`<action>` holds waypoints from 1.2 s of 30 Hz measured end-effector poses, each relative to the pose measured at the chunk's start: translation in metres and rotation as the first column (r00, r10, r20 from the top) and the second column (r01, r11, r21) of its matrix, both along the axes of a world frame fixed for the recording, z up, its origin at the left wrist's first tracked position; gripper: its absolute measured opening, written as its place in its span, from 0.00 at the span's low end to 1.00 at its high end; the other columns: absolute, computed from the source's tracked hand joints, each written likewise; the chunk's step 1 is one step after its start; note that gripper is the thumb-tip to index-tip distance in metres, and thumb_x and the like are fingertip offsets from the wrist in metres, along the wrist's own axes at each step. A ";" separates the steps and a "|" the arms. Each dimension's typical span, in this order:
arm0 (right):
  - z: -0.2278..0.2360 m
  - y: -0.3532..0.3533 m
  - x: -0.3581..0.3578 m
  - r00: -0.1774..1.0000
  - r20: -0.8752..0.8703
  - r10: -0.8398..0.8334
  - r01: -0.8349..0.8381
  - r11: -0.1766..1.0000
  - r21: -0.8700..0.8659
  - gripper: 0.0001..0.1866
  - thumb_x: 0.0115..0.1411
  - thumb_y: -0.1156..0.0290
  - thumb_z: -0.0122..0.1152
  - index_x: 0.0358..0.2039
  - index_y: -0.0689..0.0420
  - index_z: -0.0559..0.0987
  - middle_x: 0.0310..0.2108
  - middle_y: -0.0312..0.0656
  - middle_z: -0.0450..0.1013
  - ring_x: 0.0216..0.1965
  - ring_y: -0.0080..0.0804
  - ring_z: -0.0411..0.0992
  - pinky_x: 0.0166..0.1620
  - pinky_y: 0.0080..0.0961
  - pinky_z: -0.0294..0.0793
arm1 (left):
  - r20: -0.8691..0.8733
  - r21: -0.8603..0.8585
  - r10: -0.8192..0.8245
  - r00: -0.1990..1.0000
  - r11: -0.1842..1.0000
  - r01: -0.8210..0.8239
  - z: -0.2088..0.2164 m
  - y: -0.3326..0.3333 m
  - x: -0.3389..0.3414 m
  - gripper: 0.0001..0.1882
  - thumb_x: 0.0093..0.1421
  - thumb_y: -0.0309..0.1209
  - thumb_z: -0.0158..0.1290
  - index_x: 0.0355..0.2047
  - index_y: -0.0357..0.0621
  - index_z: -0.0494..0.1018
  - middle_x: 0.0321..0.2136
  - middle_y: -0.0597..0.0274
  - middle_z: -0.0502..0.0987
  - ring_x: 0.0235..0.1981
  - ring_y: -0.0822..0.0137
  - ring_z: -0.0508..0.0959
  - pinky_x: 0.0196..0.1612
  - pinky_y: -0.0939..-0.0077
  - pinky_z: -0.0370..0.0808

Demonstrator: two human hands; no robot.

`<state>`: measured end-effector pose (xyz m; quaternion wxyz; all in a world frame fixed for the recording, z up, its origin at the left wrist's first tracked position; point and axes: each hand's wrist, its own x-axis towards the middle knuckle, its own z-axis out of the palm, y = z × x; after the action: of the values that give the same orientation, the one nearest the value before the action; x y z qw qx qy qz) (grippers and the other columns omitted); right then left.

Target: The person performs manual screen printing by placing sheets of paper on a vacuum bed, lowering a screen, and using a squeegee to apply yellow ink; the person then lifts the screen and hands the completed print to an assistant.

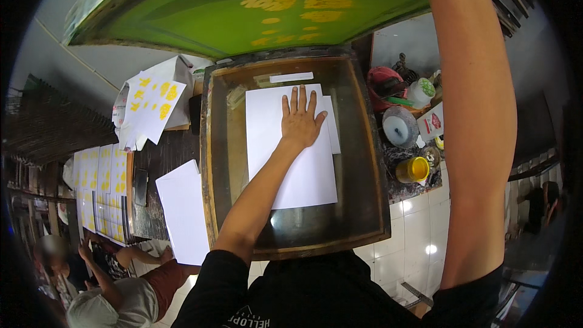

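My left hand [300, 123] lies flat, fingers spread, on a white sheet of paper [291, 176] on the glass-topped printing table [358, 206]. Beneath that sheet, the edge of another white piece [332, 124] sticks out on the right. A small white strip [291, 77] lies just beyond the sheet. Over the table's far side the green printing screen [200, 18] stands tilted up, with yellow shapes on its mesh. My right arm [477, 103] reaches up past the screen's right side; its hand is beyond the picture's top edge.
Left of the table are a white paper stack [180, 212], a phone [140, 187], a printed sheet [152, 102] on a bag, and yellow-printed sheets [100, 185]. Two people sit at lower left. On the right stand a yellow paint jar [413, 170] and a round container [399, 127].
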<state>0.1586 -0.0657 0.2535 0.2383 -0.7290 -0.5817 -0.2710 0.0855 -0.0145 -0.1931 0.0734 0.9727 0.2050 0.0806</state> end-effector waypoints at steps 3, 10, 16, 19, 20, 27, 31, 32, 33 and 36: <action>0.002 0.014 0.008 0.997 0.071 -0.015 0.014 1.000 0.016 0.21 0.61 0.64 0.57 0.35 0.74 0.83 0.39 0.70 0.77 0.40 0.63 0.78 0.49 0.48 0.76 | -0.045 -0.005 0.019 0.999 1.000 -0.019 0.001 0.004 0.013 0.38 0.74 0.57 0.28 0.75 0.48 0.47 0.76 0.46 0.42 0.76 0.47 0.40 0.75 0.44 0.34; -0.004 0.008 -0.001 0.999 0.020 -0.038 0.036 0.995 0.095 0.19 0.60 0.68 0.53 0.37 0.74 0.83 0.41 0.70 0.77 0.40 0.64 0.78 0.49 0.48 0.76 | -0.063 0.002 0.057 0.996 0.998 -0.057 0.009 0.016 0.031 0.39 0.73 0.58 0.29 0.75 0.49 0.47 0.75 0.45 0.43 0.76 0.47 0.40 0.74 0.43 0.33; -0.012 -0.045 -0.035 0.957 -0.289 -0.003 -0.039 0.989 -0.141 0.18 0.63 0.72 0.51 0.42 0.73 0.82 0.37 0.66 0.79 0.35 0.52 0.79 0.42 0.42 0.79 | 0.451 -0.464 0.089 0.888 0.873 0.148 0.079 0.004 0.001 0.37 0.73 0.51 0.43 0.71 0.36 0.55 0.68 0.37 0.61 0.72 0.45 0.56 0.72 0.49 0.48; -0.023 -0.075 -0.075 0.838 -0.543 -0.059 -0.120 0.950 -0.289 0.17 0.67 0.71 0.50 0.47 0.70 0.80 0.35 0.57 0.79 0.32 0.41 0.78 0.36 0.35 0.79 | 0.679 -0.676 0.256 0.688 0.582 0.451 0.165 -0.017 -0.088 0.29 0.72 0.44 0.48 0.62 0.29 0.66 0.58 0.41 0.75 0.62 0.51 0.72 0.63 0.61 0.66; -0.041 -0.078 -0.086 0.797 -0.601 -0.058 -0.171 0.933 -0.318 0.16 0.67 0.70 0.52 0.48 0.68 0.78 0.37 0.56 0.78 0.34 0.42 0.77 0.38 0.36 0.78 | 0.727 -0.662 0.302 0.617 0.548 0.512 0.176 -0.023 -0.130 0.25 0.72 0.40 0.49 0.57 0.27 0.70 0.53 0.43 0.79 0.56 0.54 0.78 0.58 0.66 0.72; -0.207 -0.125 -0.121 0.893 -0.449 0.025 -0.113 0.979 -0.169 0.25 0.56 0.59 0.72 0.46 0.61 0.73 0.45 0.52 0.75 0.49 0.53 0.72 0.54 0.46 0.66 | 0.150 -0.958 0.498 0.854 -0.142 0.251 0.123 -0.108 -0.305 0.15 0.68 0.32 0.53 0.42 0.27 0.77 0.47 0.40 0.82 0.42 0.59 0.84 0.48 0.66 0.80; -0.309 -0.126 -0.132 0.795 -0.596 -0.117 -0.301 0.777 -0.553 0.30 0.52 0.57 0.76 0.47 0.62 0.73 0.44 0.55 0.76 0.51 0.57 0.73 0.54 0.47 0.67 | -0.162 -0.800 0.605 0.779 -0.543 0.255 0.054 -0.129 -0.320 0.12 0.67 0.29 0.52 0.42 0.29 0.76 0.50 0.35 0.79 0.47 0.51 0.84 0.51 0.64 0.82; -0.325 -0.126 -0.134 0.801 -0.587 -0.121 -0.323 0.738 -0.593 0.30 0.52 0.57 0.76 0.47 0.62 0.72 0.44 0.56 0.76 0.51 0.57 0.73 0.55 0.47 0.68 | -0.193 -0.777 0.600 0.776 -0.577 0.253 0.042 -0.129 -0.319 0.12 0.66 0.29 0.52 0.42 0.30 0.76 0.51 0.35 0.78 0.48 0.51 0.83 0.52 0.62 0.81; -0.334 -0.125 -0.139 0.806 -0.579 -0.121 -0.349 0.694 -0.630 0.30 0.52 0.57 0.76 0.47 0.63 0.72 0.44 0.56 0.76 0.51 0.57 0.73 0.55 0.47 0.68 | -0.224 -0.753 0.598 0.770 -0.608 0.253 0.034 -0.129 -0.318 0.11 0.65 0.28 0.52 0.42 0.31 0.75 0.52 0.35 0.78 0.49 0.51 0.83 0.53 0.61 0.81; -0.346 -0.127 -0.152 0.842 -0.532 -0.094 -0.352 0.651 -0.672 0.29 0.51 0.59 0.76 0.45 0.63 0.72 0.42 0.55 0.75 0.48 0.55 0.73 0.53 0.46 0.67 | -0.310 -0.695 0.580 0.753 -0.679 0.236 0.022 -0.128 -0.318 0.15 0.63 0.28 0.49 0.45 0.28 0.74 0.52 0.35 0.78 0.49 0.52 0.82 0.55 0.60 0.79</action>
<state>0.0070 -0.1929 -0.0923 0.0850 -0.7602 -0.6055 0.2197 -0.2325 -0.1421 -0.1710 0.9039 0.1806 0.3768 0.0916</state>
